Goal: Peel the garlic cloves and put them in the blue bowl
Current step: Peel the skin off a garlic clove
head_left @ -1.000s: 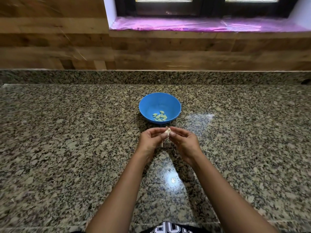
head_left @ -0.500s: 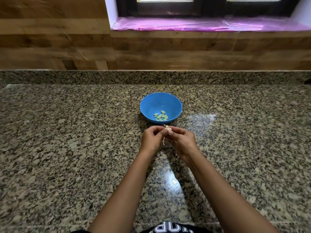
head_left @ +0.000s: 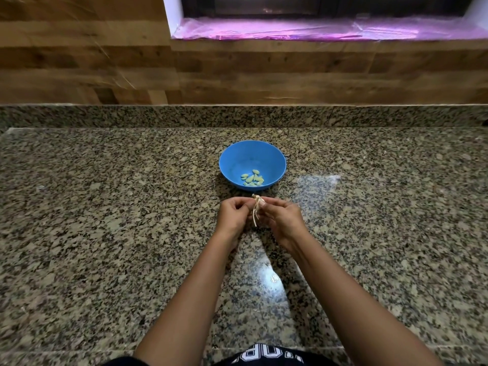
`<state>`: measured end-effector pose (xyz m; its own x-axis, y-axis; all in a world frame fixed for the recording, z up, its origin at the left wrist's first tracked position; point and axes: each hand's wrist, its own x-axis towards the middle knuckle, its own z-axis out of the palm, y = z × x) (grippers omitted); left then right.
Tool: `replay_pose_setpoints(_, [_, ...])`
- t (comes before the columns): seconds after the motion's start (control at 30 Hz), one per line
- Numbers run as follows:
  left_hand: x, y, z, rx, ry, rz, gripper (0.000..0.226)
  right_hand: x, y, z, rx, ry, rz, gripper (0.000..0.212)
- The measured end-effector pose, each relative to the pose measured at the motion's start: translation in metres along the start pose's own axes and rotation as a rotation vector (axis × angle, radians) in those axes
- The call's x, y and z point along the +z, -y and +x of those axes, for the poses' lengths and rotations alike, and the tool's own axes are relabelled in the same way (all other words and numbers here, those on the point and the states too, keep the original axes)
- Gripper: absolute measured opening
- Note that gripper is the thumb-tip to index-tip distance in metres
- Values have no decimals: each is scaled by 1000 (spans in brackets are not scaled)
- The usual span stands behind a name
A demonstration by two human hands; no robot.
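A blue bowl (head_left: 252, 159) stands on the granite counter with several pale peeled garlic cloves (head_left: 252, 178) in its bottom. Just in front of it, above the counter, my left hand (head_left: 232, 216) and my right hand (head_left: 281, 220) meet fingertip to fingertip. Between them they pinch a small garlic clove (head_left: 256, 200). A thin strip of dry skin (head_left: 255, 216) hangs down from the clove between the two hands.
The speckled granite counter (head_left: 105, 220) runs wide to both sides and ends at a low granite upstand with a wooden wall behind. A window sill under pink plastic film (head_left: 317, 30) lies above at the back right.
Both hands have shifted slightly toward the bowl while still pinching the clove. The hanging strip of skin now shows longer between them.
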<state>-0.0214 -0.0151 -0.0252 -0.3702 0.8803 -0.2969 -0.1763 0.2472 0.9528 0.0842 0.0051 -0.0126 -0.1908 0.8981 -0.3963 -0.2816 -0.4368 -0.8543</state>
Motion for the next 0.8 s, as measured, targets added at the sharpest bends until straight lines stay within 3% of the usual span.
replay_pose_setpoints(0.1, [-11, 7, 3, -20, -54, 15, 4, 2, -3, 8, 38, -1, -103, 6])
replay_pose_setpoints(0.2, [-26, 11, 2, -90, -101, -59, 13, 2, -9, 23, 24, -53, -355, 19])
replay_pose_setpoints(0.3, [-34, 9, 0, -139, -63, -174, 18, 5, -11, 32, -95, -50, -751, 15])
replay_pose_setpoints(0.4, [-36, 7, -4, -150, -42, -215, 22, 9, -11, 30, -206, -19, -990, 19])
replay_pose_setpoints(0.47, [-36, 7, -8, -167, 8, -230, 21, 7, -9, 23, -238, -18, -1015, 21])
replay_pose_setpoints(0.57, [-36, 7, -16, -185, 71, -257, 11, -3, -7, 6, -244, 16, -844, 22])
replay_pose_setpoints(0.7, [-29, 11, -30, -198, 144, -338, 8, -16, -7, -21, -180, 192, -723, 24])
replay_pose_setpoints(0.8, [-20, 12, -38, -240, 154, -386, 8, -22, -9, -33, -213, 180, -670, 18])
